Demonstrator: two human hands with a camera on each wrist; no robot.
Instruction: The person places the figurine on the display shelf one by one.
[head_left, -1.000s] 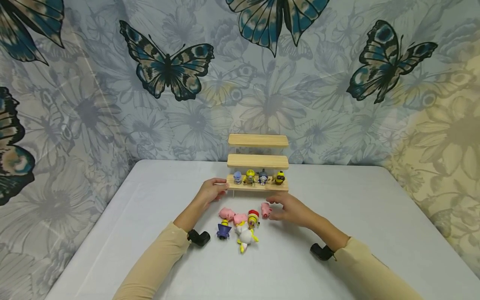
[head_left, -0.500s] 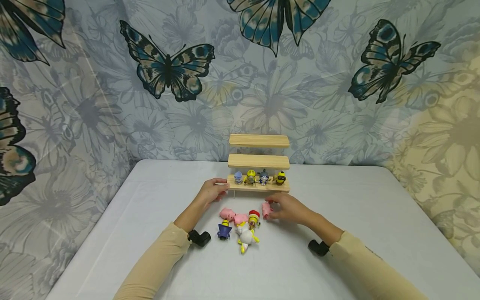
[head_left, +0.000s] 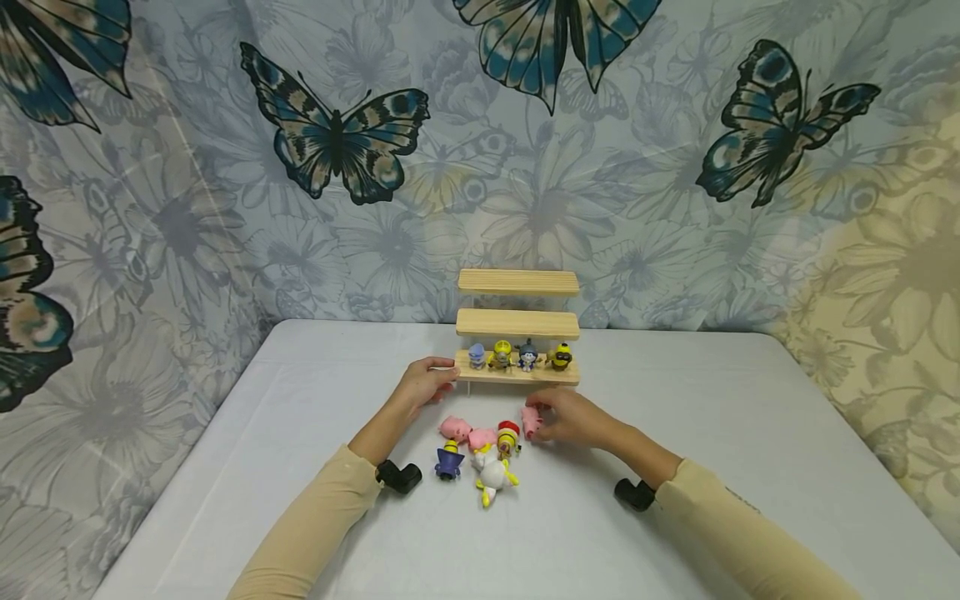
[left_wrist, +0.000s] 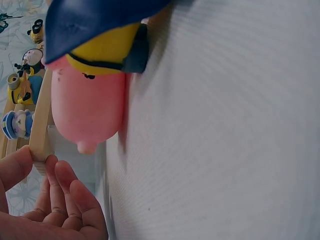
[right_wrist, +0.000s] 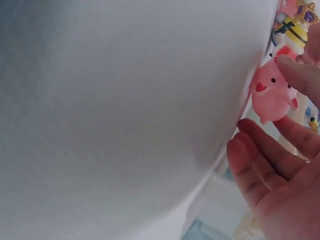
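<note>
My left hand (head_left: 423, 383) pinches the left end of the lowest board of a three-tier wooden display shelf (head_left: 517, 322); in the left wrist view the thumb is above the board and fingers below. My right hand (head_left: 581, 418) holds a small pink pig figure (right_wrist: 274, 92) between thumb and index finger, its other fingers bent loosely beside it. The pig lies on the table, in front of the shelf's right end. Left of it are a red-hatted yellow figure (head_left: 507, 438), a white and yellow figure (head_left: 492, 473), two more pink pigs (head_left: 454, 429) and a purple-caped minion figure (head_left: 448, 461).
On the lowest board several figures stand in a row, among them a yellow minion (head_left: 501, 356) and a black-masked one (head_left: 559, 357). A white cloth covers the table (head_left: 315, 358). Behind it hangs a butterfly-patterned backdrop (head_left: 397, 242).
My right hand has closed in on the pink pig from the right, and its thumb and index finger now grip it. The pig has tilted slightly. My left hand stays at the shelf.
</note>
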